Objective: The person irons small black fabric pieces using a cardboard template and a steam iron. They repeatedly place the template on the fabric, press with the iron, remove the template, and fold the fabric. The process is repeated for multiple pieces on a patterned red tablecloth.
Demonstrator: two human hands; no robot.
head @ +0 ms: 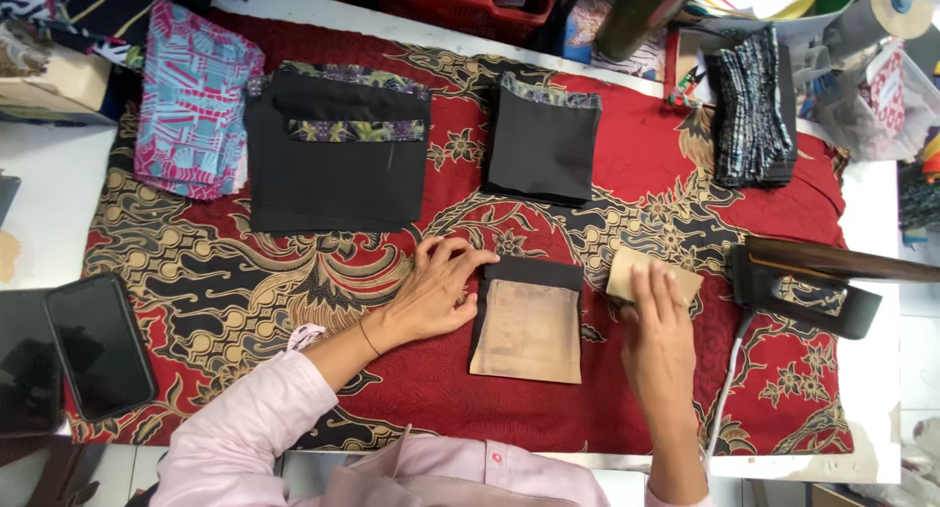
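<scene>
A small black fabric piece (534, 271) lies on the red patterned cloth (627, 399), with a tan rectangular card (527, 331) laid over most of it. My left hand (436, 290) rests flat on the cloth, its fingertips touching the black piece's upper left corner. My right hand (658, 336) sits to the right of it, fingers lying on a second tan card (646, 269) that is slightly tilted.
A dark iron (813, 287) with a white cord stands at the right. Stacks of black fabric pieces (338, 164) (543, 145) and dark patterned pieces (752, 111) lie at the back, pink-blue fabric (191, 101) far left. Two phones (93, 345) lie at the left edge.
</scene>
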